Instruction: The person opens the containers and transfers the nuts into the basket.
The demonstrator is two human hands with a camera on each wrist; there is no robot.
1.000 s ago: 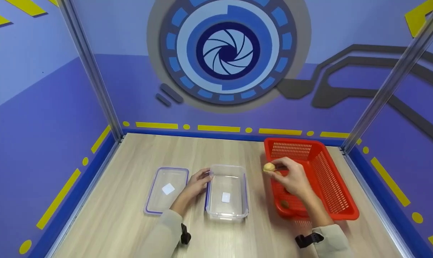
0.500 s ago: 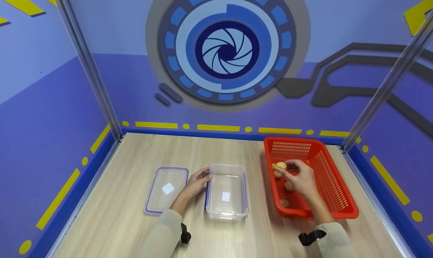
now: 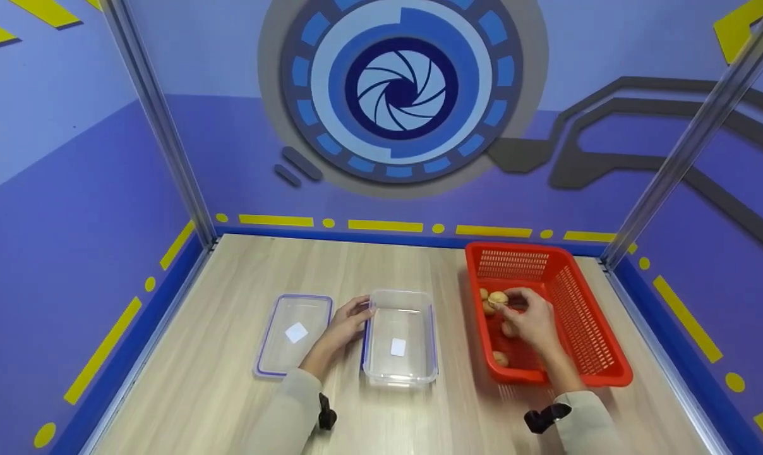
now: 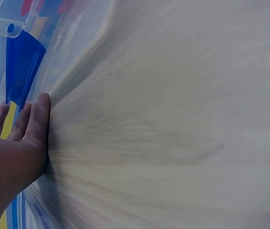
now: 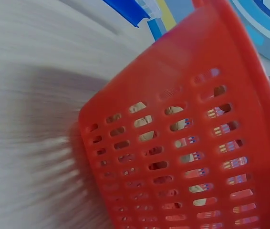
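Observation:
In the head view, my left hand rests against the left side of a clear plastic food container, its fingertips at the rim. The left wrist view shows those fingers fairly straight, touching the container near a blue side clasp. Between thumb and fingers, my right hand pinches a tan walnut inside the red basket. Several more walnuts lie along the basket's left side, some partly covered by the hand. From the right wrist, the slotted basket wall hides most of that hand.
A clear lid with a purple-blue seal lies left of the container. Wooden tabletop runs between container and basket. Printed wall panels and metal posts enclose the back and sides.
My right hand, with a walnut in its pinch, has moved from the basket's left rim rightward into the basket, then shifted slightly lower. The left hand and container have stayed put.

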